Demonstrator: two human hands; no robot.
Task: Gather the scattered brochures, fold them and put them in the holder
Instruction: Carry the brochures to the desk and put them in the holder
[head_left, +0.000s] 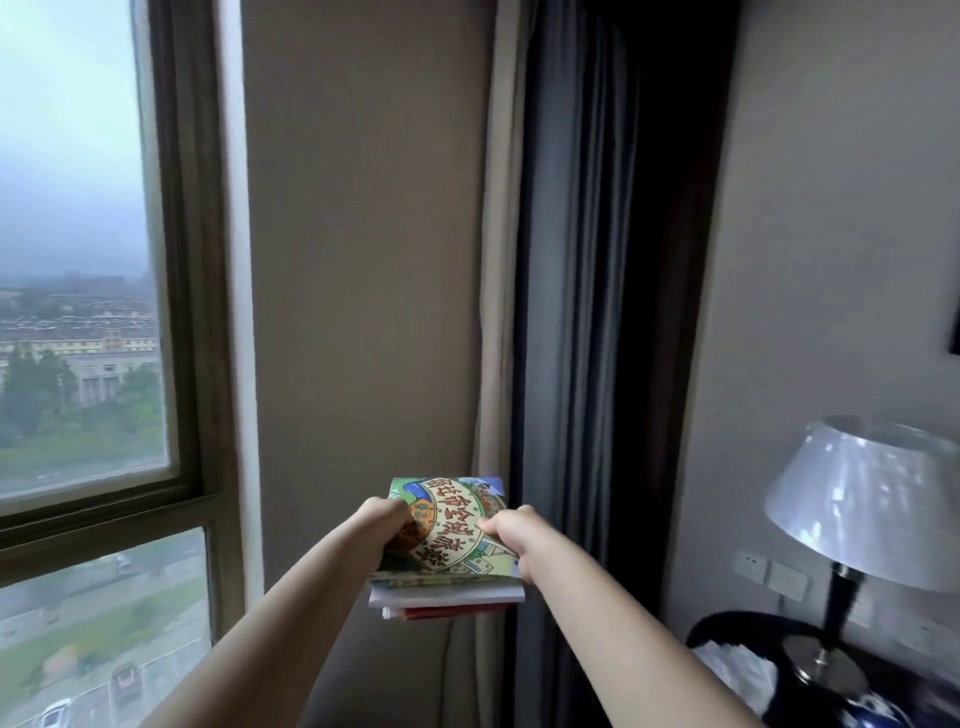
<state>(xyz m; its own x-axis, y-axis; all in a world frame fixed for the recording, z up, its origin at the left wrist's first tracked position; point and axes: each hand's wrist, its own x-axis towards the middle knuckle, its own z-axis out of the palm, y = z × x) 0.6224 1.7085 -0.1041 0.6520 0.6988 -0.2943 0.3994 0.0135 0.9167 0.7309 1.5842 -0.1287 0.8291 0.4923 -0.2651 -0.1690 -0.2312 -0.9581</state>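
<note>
A stack of folded brochures is held out in front of me at arm's length, in the air before a beige wall. The top one is a colourful cartoon map with large red characters; white and red edges of others show underneath. My left hand grips the stack's left edge. My right hand grips its right edge. Both thumbs press on the top brochure. No holder is in view.
A tall window fills the left side. Dark curtains hang right of the wall. At the lower right a lamp with a white shade stands on a dark round table.
</note>
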